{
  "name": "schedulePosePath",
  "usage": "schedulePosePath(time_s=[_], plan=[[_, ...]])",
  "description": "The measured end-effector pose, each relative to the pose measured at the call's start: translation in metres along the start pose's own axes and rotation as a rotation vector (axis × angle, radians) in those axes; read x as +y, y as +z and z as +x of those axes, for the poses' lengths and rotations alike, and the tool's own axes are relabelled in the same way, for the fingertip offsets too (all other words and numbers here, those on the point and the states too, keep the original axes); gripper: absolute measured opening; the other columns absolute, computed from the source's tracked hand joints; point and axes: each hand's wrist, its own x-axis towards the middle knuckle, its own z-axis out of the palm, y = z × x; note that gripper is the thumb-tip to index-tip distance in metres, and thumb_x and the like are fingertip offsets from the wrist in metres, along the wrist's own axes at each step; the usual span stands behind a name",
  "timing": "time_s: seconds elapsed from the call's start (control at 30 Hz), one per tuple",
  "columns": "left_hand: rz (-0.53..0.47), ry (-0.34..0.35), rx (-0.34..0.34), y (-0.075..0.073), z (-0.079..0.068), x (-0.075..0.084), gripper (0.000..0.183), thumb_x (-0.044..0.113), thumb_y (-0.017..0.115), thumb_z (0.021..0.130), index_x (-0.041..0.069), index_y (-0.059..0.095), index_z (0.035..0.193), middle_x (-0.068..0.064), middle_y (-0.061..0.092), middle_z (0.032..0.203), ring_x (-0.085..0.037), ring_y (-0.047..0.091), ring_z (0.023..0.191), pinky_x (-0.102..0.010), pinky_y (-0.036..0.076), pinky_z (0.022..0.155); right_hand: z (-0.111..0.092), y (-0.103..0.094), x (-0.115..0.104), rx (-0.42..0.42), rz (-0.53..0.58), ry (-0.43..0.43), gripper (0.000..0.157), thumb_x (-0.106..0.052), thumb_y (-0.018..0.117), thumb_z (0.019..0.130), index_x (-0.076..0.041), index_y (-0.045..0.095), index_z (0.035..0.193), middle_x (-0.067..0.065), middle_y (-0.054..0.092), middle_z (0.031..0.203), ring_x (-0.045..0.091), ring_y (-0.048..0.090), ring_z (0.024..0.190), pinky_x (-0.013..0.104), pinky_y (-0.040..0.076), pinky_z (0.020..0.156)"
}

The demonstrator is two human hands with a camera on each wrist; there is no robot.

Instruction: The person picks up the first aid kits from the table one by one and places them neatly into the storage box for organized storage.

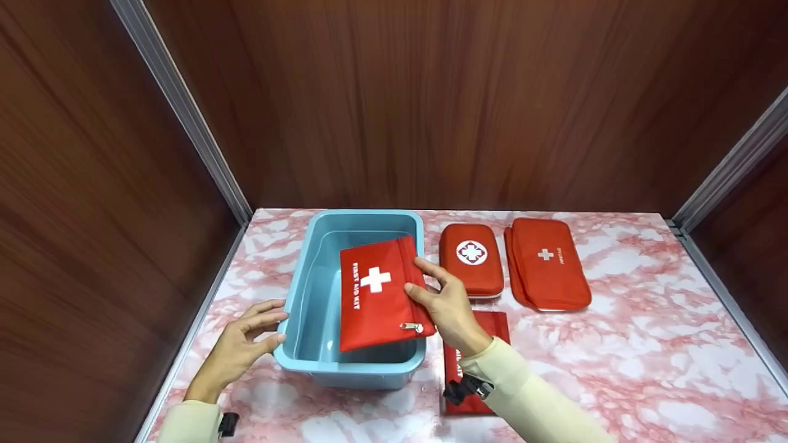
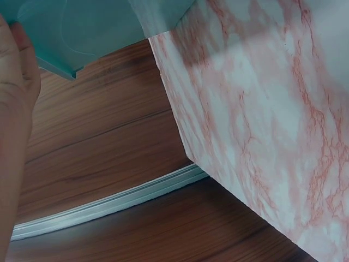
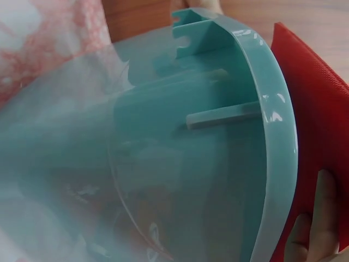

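My right hand (image 1: 452, 307) pinches a flat red first aid pouch (image 1: 375, 314) along its zipped edge, thumb on top. The pouch tilts over the opening of a light blue plastic tub (image 1: 351, 368), its white cross and lettering facing up. From the right wrist view, the red fabric (image 3: 319, 125) is just beyond the tub's rim (image 3: 281, 136), with fingertips against it. My left hand (image 1: 243, 344) touches the tub's left rim with spread, slightly bent fingers. The left wrist view shows only part of that hand (image 2: 16, 76) beside the tub (image 2: 98, 27).
Right of the tub stand a red hard-shell first aid case (image 1: 458, 271) and, farther right, red first aid bags (image 1: 548, 280) lying together. Another red pouch (image 1: 486, 403) lies partly under my right forearm. Wood-grain panels (image 1: 431, 104) surround the pink marbled table (image 1: 652, 344).
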Motion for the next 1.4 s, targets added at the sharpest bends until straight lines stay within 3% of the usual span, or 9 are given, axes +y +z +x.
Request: schedulePosePath(time_s=[0.8, 0.93, 1.1, 1.27, 1.4], plan=[[0.020, -0.033, 0.014, 0.001, 0.001, 0.002, 0.035, -0.013, 0.071, 0.084, -0.015, 0.065, 0.118, -0.031, 0.050, 0.135, -0.012, 0.064, 0.104, -0.020, 0.053, 0.088, 0.007, 0.017, 0.006, -0.090, -0.072, 0.013, 0.058, 0.006, 0.058, 0.095, 0.008, 0.037, 0.149, 0.029, 0.052, 0.130, 0.027, 0.070, 0.095, 0.038, 0.058, 0.083], [0.016, -0.022, 0.004, 0.001, 0.000, 0.002, 0.034, -0.012, 0.070, 0.085, -0.015, 0.064, 0.119, -0.032, 0.049, 0.135, -0.012, 0.064, 0.105, -0.021, 0.054, 0.083, 0.007, 0.018, 0.008, -0.131, -0.067, 0.034, 0.059, 0.008, 0.053, 0.094, 0.010, 0.033, 0.149, 0.032, 0.051, 0.134, 0.033, 0.065, 0.109, 0.040, 0.057, 0.087], [0.005, -0.033, 0.004, 0.001, -0.001, 0.003, 0.032, -0.012, 0.070, 0.086, -0.014, 0.065, 0.118, -0.031, 0.048, 0.136, -0.013, 0.064, 0.104, -0.021, 0.055, 0.077, 0.005, 0.019, 0.007, -0.164, -0.044, 0.060, 0.060, 0.009, 0.051, 0.093, 0.011, 0.031, 0.150, 0.034, 0.040, 0.144, 0.041, 0.046, 0.133, 0.045, 0.052, 0.095], [0.011, -0.040, 0.006, 0.001, -0.001, 0.004, 0.033, -0.011, 0.070, 0.086, -0.013, 0.065, 0.119, -0.030, 0.049, 0.137, -0.013, 0.063, 0.105, -0.021, 0.055, 0.073, 0.003, 0.017, 0.004, -0.165, -0.025, 0.072, 0.058, 0.009, 0.051, 0.095, 0.009, 0.032, 0.150, 0.033, 0.041, 0.144, 0.040, 0.045, 0.133, 0.044, 0.053, 0.094], [0.018, -0.029, 0.005, 0.001, -0.001, 0.004, 0.033, -0.012, 0.070, 0.086, -0.014, 0.065, 0.118, -0.031, 0.049, 0.136, -0.013, 0.063, 0.105, -0.021, 0.055, 0.078, 0.002, 0.014, 0.003, -0.178, -0.010, 0.069, 0.058, 0.009, 0.051, 0.096, 0.010, 0.030, 0.150, 0.033, 0.041, 0.145, 0.039, 0.046, 0.134, 0.042, 0.055, 0.091]])
